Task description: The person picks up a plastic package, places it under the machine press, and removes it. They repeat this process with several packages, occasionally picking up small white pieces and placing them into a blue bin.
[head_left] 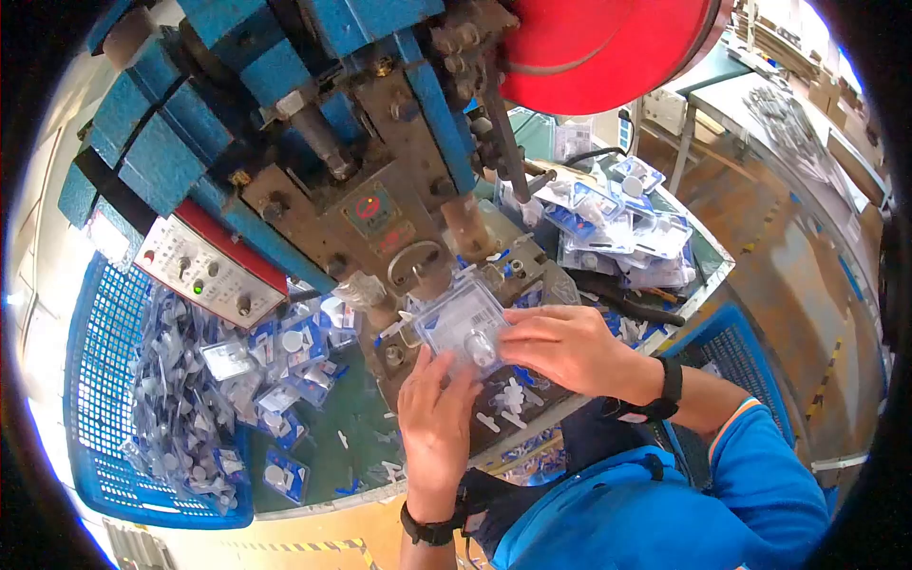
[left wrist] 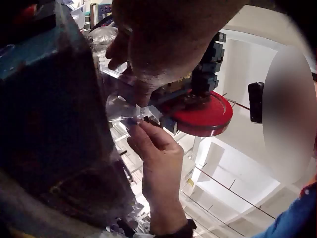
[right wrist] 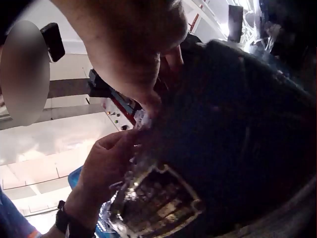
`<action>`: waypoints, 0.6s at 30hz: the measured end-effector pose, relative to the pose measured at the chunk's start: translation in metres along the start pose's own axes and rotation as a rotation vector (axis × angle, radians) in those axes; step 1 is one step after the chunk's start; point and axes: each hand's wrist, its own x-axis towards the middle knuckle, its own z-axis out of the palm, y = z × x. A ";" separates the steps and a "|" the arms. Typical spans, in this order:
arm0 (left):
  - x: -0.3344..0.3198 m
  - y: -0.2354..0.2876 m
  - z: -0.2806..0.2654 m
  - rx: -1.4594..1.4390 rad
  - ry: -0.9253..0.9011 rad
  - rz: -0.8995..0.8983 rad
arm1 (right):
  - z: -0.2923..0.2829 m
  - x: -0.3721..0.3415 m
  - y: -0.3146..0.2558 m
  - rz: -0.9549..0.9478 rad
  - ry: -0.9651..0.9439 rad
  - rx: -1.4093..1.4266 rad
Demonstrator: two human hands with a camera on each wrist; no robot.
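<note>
A clear plastic blister pack (head_left: 463,326) with a printed, barcoded card and a rounded bubble is held in both hands beneath the blue press. My right hand (head_left: 568,350) pinches its right edge. At its lower left edge, the fingers of my left hand (head_left: 439,413) grip it close to the bubble. The left wrist view shows the right hand (left wrist: 161,161) with thumb and forefinger together on the clear plastic (left wrist: 119,108). In the right wrist view the left hand (right wrist: 106,161) also pinches the pack's edge; most of the pack is in shadow there.
The press (head_left: 370,209) stands over the hands, with a red wheel (head_left: 608,47) and control box (head_left: 211,271). Left is a blue basket (head_left: 95,418) of packs; another pile of packs (head_left: 627,228) lies right. Small white plastic pieces (head_left: 514,399) are scattered near the front edge.
</note>
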 end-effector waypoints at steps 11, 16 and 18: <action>0.002 -0.005 0.006 0.002 0.008 -0.039 | 0.008 0.000 0.008 -0.004 -0.022 -0.020; 0.004 -0.005 0.003 0.006 -0.005 -0.032 | 0.007 0.002 0.008 -0.010 -0.017 -0.010; 0.004 -0.007 0.004 -0.007 -0.009 -0.018 | 0.007 0.002 0.008 -0.010 -0.019 -0.015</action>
